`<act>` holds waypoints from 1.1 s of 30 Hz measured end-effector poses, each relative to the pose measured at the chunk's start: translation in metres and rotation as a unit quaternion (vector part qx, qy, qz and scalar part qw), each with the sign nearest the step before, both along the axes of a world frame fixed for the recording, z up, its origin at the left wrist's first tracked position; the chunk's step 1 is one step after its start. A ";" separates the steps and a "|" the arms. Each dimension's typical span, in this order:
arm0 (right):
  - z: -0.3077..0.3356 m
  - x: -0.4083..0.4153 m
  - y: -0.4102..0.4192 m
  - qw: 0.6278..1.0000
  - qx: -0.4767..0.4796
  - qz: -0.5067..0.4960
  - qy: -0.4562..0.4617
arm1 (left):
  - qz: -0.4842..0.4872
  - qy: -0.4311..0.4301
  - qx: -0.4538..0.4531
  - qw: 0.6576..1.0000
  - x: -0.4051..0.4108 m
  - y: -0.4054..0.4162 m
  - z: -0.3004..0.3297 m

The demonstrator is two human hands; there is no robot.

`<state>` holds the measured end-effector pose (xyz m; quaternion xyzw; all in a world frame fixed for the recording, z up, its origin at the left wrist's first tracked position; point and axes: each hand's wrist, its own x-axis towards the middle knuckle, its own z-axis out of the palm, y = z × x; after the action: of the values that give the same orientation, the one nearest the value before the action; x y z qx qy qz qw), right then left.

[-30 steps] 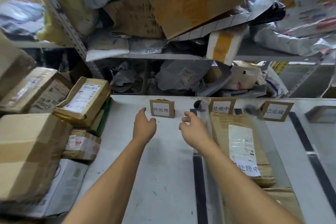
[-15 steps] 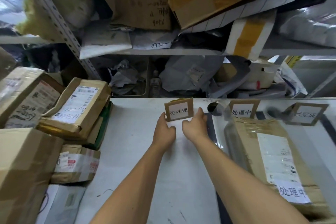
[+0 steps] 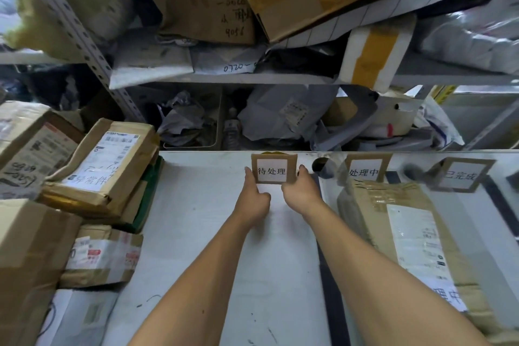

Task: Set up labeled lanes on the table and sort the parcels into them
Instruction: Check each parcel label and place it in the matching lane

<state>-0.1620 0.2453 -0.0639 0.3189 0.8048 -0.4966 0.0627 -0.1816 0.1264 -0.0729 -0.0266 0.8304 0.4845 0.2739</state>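
Fingertips of our left hand [image 3: 254, 199] and right hand [image 3: 302, 191] pinch the two sides of the 待处理 sign [image 3: 273, 168], upright near the table's [image 3: 196, 233] far edge. Most fingers hide behind knuckles or card. Rightward, the 处理中 sign [image 3: 365, 170] and blurred 已完成 sign [image 3: 462, 175] line that edge; a brown parcel [image 3: 393, 222] runs past the right edge. Stacked parcels [image 3: 104, 166] crowd the left edge, leaving bare surface between.

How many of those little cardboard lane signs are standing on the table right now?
3, all along the table's far edge. The left sign is held between the left hand and right hand; the middle sign stands behind a parcel; the right sign is blurred.
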 end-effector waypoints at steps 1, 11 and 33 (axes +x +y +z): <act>0.002 0.003 0.001 1.000 -0.001 0.005 -0.002 | 0.004 -0.006 -0.003 1.000 0.002 -0.001 0.001; 0.082 0.072 -0.035 0.990 0.010 0.107 0.091 | 0.116 0.137 -0.045 0.983 0.104 -0.058 0.075; 0.149 0.163 -0.300 0.944 -0.178 0.271 0.055 | 0.261 0.239 -0.332 0.874 0.178 -0.322 0.206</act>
<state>0.0011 -0.0545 0.0849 0.0447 0.7616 -0.6127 0.2062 -0.0036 -0.1955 0.1329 -0.2155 0.9454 0.2255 -0.0943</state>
